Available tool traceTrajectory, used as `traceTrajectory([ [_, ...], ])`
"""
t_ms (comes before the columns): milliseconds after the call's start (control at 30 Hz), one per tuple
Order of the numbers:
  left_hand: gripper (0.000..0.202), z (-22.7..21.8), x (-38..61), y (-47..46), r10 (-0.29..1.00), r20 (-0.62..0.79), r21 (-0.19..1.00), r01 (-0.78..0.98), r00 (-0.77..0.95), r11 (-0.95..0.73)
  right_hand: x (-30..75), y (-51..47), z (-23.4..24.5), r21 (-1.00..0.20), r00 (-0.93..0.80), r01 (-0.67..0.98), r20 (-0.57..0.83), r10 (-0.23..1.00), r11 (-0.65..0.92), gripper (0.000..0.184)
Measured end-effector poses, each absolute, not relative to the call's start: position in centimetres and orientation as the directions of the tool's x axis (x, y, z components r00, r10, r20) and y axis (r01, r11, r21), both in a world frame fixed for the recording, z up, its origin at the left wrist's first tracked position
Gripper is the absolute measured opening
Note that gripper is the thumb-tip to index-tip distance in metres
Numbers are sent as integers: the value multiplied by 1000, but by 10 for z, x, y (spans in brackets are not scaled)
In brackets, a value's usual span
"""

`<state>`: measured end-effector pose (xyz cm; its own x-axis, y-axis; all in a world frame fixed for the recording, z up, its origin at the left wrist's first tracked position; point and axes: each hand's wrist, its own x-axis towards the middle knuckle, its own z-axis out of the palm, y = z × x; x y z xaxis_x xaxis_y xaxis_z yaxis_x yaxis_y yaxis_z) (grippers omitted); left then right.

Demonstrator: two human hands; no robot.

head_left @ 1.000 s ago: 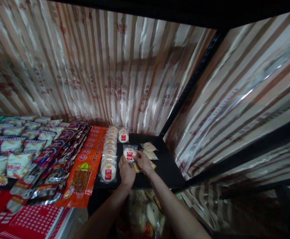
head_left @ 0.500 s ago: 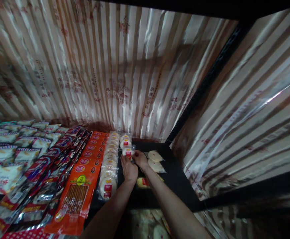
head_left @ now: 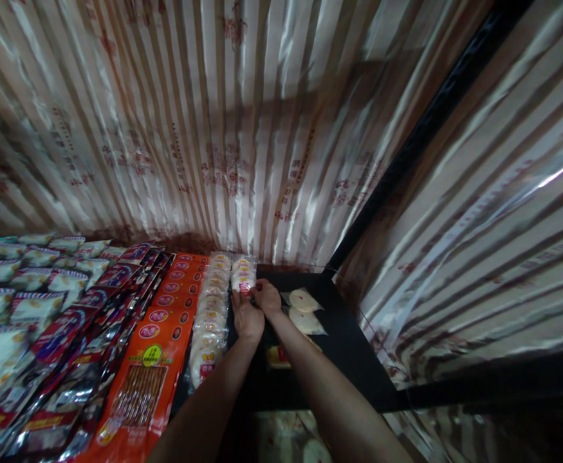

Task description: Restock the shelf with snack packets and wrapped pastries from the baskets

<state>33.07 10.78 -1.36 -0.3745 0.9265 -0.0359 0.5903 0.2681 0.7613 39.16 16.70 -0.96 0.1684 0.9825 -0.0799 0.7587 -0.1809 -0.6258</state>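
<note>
Both my hands rest on a clear packet holding a round white bun with a red label (head_left: 243, 281), at the back of a black shelf (head_left: 343, 347). My left hand (head_left: 245, 315) lies on its near left edge with fingers pressed to it. My right hand (head_left: 264, 297) pinches its right edge. The packet lies in a short row beside a long overlapping row of the same bun packets (head_left: 208, 315). Two pale flat packets (head_left: 304, 310) lie loose just right of my right hand. A yellow packet (head_left: 276, 355) shows between my forearms.
Orange snack packets (head_left: 158, 341) run in a row left of the buns, then dark red packets (head_left: 83, 334) and white bags (head_left: 15, 289) farther left. Striped shiny sheeting (head_left: 223, 128) forms the back and right walls. More packets lie below the shelf's front edge (head_left: 291, 437).
My hands have carried the bun packet away from me to the back of the shelf and set it against the short row there. The camera has leaned in closer.
</note>
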Motion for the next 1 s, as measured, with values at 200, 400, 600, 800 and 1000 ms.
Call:
traceTrajectory([
  [200,53,-4,329,102,934,-45,762,593,-355,262,390,160,-10,-622,162,761,-96,982,-186,21],
  [400,46,8,331,83,953,-52,751,617,-299,235,400,127,0,-662,190,728,-57,980,-180,33],
  [600,40,18,350,28,982,-24,797,590,-186,132,428,55,5,-780,219,626,144,965,-25,27],
  [800,41,12,368,-62,993,113,869,486,-16,-91,451,-42,11,-818,241,566,284,928,103,27],
  [1000,34,-36,375,-144,968,-111,909,418,226,7,476,-134,-34,-760,276,641,103,956,-103,29],
])
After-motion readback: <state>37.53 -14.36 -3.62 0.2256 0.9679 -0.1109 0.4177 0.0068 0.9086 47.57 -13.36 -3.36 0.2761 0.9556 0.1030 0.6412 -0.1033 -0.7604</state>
